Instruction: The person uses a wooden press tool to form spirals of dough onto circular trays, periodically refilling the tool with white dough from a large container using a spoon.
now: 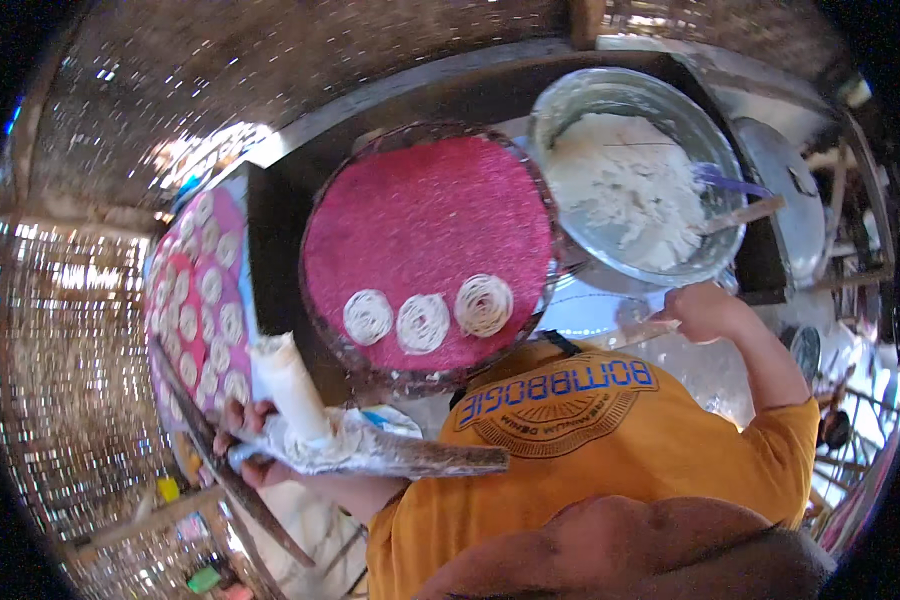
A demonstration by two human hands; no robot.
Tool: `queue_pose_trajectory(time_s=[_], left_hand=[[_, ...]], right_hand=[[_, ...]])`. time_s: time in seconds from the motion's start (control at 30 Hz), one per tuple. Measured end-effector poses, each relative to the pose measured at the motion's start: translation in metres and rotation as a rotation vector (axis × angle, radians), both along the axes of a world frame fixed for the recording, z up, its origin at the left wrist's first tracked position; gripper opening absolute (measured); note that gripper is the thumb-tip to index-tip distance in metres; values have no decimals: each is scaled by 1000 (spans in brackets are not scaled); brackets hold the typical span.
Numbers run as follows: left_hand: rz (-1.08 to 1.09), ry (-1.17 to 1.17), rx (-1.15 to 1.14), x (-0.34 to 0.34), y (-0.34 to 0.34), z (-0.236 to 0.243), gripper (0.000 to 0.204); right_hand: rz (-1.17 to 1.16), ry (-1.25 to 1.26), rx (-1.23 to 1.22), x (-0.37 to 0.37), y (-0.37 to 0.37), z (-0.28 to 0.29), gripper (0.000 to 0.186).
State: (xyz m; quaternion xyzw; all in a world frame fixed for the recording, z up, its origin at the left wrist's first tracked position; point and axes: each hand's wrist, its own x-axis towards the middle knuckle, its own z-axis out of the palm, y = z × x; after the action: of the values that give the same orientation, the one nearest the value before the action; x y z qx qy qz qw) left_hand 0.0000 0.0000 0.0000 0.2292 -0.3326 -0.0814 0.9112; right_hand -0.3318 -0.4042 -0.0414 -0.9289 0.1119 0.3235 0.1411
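My left hand (245, 440) grips a dough-smeared wooden press (400, 457) with a white cylinder (292, 385) standing up from it. A dark curved wooden handle (205, 440) crosses beside those fingers. To the right, my right hand (710, 310) is closed in a fist just below the metal bowl (560, 110); a pale flat stick (635, 335) runs out from its fingers. White crumbly dough (620, 175) fills the bowl. Between my hands lies a round tray covered in pink cloth (420, 220), bearing three white noodle spirals (423, 322) along its near edge.
A purple handle (735, 182) and a wooden handle (740, 215) lean out of the bowl. At far left, a pink patterned cloth (218, 320) carries many noodle spirals. A round metal lid (785, 190) stands at the right. Woven walls (60, 330) enclose the place.
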Motion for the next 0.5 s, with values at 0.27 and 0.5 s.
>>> queue_pose_trajectory(time_s=[0.27,0.5], left_hand=[[-42,13,-119,-6,4,14,34],[-27,45,-103,-22,32,22,31]], right_hand=[[25,-981,-158,105,41,1,34],[374,-999,-247,114,50,-22,14]])
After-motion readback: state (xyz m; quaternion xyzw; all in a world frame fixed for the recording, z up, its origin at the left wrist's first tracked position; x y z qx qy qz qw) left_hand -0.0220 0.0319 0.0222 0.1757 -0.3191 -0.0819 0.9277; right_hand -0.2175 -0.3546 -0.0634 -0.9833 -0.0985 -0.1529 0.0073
